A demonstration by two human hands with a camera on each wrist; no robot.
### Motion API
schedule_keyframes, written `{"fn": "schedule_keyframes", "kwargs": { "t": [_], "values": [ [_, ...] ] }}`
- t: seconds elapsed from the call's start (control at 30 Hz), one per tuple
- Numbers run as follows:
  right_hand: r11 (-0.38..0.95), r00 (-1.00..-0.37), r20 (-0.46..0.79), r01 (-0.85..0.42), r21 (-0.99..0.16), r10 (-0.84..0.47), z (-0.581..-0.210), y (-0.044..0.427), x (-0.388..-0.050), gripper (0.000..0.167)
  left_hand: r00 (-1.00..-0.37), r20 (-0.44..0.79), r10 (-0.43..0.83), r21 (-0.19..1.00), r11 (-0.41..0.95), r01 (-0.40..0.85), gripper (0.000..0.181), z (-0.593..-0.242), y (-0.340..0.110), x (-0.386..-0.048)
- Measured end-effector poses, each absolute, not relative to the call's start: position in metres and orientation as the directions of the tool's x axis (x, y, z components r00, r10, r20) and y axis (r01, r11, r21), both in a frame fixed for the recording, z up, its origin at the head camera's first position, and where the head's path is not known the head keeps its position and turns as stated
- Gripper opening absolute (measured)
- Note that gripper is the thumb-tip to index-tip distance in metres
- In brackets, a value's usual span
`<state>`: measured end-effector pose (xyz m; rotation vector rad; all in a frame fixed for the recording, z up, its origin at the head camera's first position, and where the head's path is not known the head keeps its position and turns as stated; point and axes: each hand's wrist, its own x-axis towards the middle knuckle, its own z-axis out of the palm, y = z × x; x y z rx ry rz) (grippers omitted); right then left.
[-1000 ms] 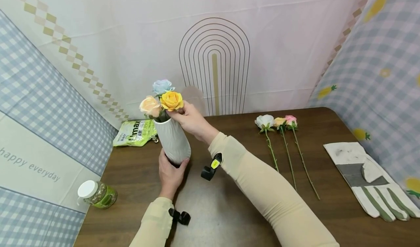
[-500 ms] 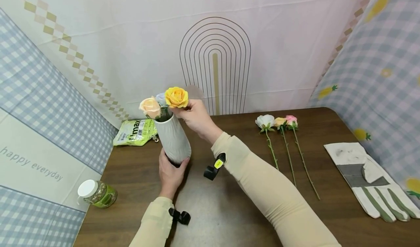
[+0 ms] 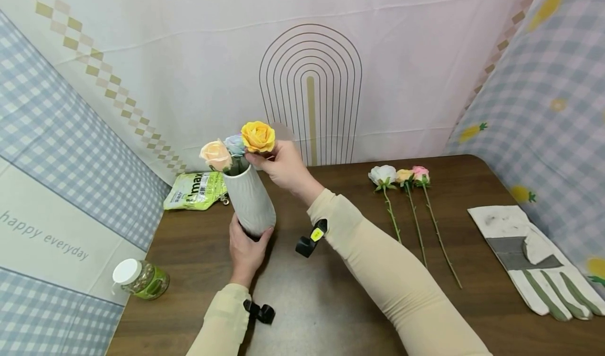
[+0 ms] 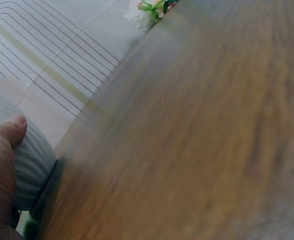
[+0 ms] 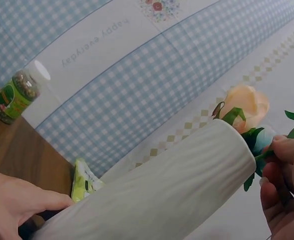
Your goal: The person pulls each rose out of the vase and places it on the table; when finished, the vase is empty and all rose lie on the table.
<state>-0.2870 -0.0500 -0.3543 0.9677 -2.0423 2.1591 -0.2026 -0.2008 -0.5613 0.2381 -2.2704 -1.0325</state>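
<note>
A white ribbed vase (image 3: pixel 249 201) stands tilted on the table, and my left hand (image 3: pixel 246 253) grips it low down, thumb against its side in the left wrist view. Out of its mouth rise a peach rose (image 3: pixel 216 155) and a pale blue rose (image 3: pixel 235 145). Just above the rim my right hand (image 3: pixel 285 169) pinches the stem of a yellow rose (image 3: pixel 258 136). In the right wrist view, thumb and fingers close on that green stem (image 5: pixel 265 154) beside the vase mouth; the lower stem is hidden.
White, yellow and pink roses (image 3: pixel 382 176) lie on the table (image 3: pixel 331 303) to the right, beside a work glove (image 3: pixel 534 259). A green pouch (image 3: pixel 194 191) lies behind the vase. A lidded jar (image 3: pixel 141 279) stands at the left edge. Fabric walls surround the table.
My right hand has moved slightly up and right with the yellow rose. The blue rose has dropped lower and now shows between the peach and yellow ones. My left hand stays on the vase.
</note>
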Motion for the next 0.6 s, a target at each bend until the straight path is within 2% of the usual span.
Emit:
{"fn": "schedule_keyframes", "kwargs": {
  "t": [0.27,0.6],
  "values": [
    [-0.066,-0.79,0.481,-0.496,-0.866,-0.379,-0.341,-0.045,-0.27,0.022,-0.783,0.478,-0.398,0.728,0.678,0.101,0.095,-0.562,-0.201,-0.202],
    [-0.071,-0.787,0.555,-0.558,-0.826,-0.271,-0.359,-0.045,-0.287,0.026,-0.784,0.475,-0.399,0.728,0.679,0.096,0.096,-0.562,-0.2,-0.203]
  ]
}}
